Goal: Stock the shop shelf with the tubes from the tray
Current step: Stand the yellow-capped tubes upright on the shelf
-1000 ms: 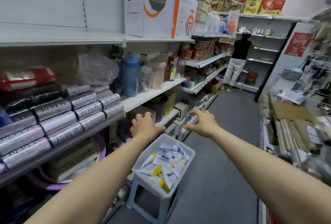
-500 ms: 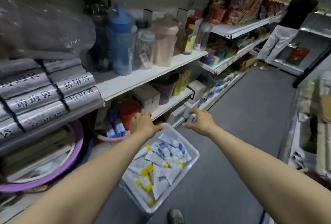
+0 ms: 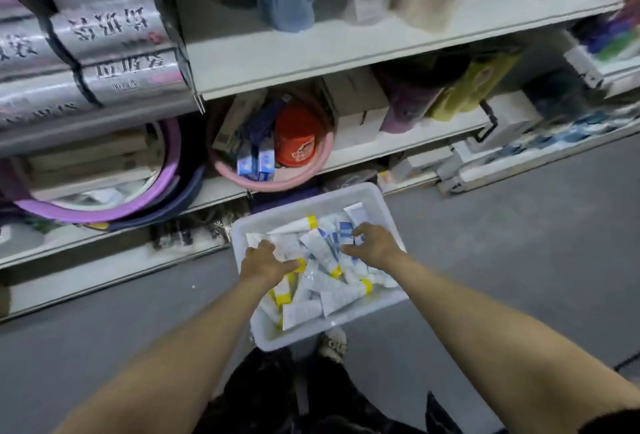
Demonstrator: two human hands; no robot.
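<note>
Shelf (image 3: 311, 52) at left and above, pink basin (image 3: 270, 184) crowding lower level. Left hand (image 3: 266, 262) knuckles-up in tray (image 3: 311, 205), fingers curled into tubes (image 3: 318, 277); actual grip cannot tell. Right hand (image 3: 372, 246) same, over blue-white ones. Risk: loose slippery heap, two-handed grab may drag neighbours over low rim onto floor (image 3: 502, 243); crowded shelf leaves little landing room.

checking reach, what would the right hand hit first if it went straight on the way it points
Probably the tubes: the right hand points forward-left into the blue-and-white ones and may be touching them already. Beyond them is the far wall of the tray.
</note>
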